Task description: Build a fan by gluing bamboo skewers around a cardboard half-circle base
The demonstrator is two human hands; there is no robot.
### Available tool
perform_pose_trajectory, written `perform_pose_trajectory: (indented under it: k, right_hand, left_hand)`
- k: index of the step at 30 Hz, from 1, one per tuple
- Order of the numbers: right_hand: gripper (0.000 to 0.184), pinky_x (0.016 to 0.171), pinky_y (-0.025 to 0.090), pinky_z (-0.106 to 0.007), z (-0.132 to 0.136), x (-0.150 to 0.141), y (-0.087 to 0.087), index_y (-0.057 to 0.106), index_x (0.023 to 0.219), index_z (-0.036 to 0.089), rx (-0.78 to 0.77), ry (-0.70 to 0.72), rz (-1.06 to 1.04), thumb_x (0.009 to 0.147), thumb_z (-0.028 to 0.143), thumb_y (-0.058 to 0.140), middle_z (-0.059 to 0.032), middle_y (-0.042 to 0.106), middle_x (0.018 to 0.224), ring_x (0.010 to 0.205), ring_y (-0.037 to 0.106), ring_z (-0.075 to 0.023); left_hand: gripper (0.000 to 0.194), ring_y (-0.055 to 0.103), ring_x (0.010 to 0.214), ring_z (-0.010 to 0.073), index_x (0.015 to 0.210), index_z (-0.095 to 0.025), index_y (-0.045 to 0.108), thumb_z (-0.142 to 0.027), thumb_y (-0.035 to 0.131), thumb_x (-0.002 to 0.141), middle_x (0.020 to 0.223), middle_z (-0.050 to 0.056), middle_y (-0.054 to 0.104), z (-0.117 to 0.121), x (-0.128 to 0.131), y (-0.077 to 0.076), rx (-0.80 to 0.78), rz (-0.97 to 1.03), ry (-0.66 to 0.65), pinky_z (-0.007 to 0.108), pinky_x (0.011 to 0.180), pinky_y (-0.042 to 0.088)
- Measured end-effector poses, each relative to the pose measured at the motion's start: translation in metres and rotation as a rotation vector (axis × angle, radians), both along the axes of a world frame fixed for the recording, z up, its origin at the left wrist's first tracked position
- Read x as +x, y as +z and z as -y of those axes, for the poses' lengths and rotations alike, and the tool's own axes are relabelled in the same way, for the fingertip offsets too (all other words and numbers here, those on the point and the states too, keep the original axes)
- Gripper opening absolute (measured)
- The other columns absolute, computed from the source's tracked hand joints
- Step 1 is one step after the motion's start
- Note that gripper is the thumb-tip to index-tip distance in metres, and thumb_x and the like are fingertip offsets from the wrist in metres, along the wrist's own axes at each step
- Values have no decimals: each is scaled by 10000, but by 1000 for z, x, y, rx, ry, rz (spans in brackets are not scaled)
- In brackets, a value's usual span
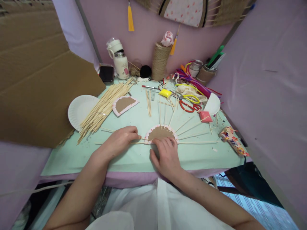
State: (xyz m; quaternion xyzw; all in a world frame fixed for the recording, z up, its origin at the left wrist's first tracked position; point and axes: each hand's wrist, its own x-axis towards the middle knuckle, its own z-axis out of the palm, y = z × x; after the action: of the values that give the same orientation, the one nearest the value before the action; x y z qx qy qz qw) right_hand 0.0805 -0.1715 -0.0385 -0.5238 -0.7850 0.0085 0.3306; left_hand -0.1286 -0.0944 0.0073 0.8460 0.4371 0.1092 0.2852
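Observation:
A cardboard half-circle edged with spotted white fabric lies near the table's front, with several thin bamboo sticks fanning out from its curved edge. My left hand is closed in a pinch on a bamboo stick whose tip reaches the half-circle's left side. Resting on the cardboard's lower part, my right hand has its fingers laid over the surface and its thumb apart; what lies under the fingertips is hidden. A second fabric-edged half-circle lies farther back on the left.
A bundle of bamboo sticks overlaps a white paper plate. Red-handled scissors, a yellow packet and a pink packet lie behind. A hot glue gun with patterned covering is at right. Large cardboard leans left.

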Motion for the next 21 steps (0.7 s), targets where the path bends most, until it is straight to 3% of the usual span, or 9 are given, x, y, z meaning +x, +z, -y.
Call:
perform_pose_trajectory:
  k: [21]
  right_hand:
    - [191, 968, 335, -433, 0, 0, 3, 572, 1051, 179, 1, 10, -6, 863, 168, 538, -70, 672, 971, 942, 568, -212]
  left_hand:
    - [249, 523, 774, 159, 755, -201, 539, -350, 439, 927, 786, -15, 552, 1, 1, 3, -30, 13, 32, 280, 694, 339]
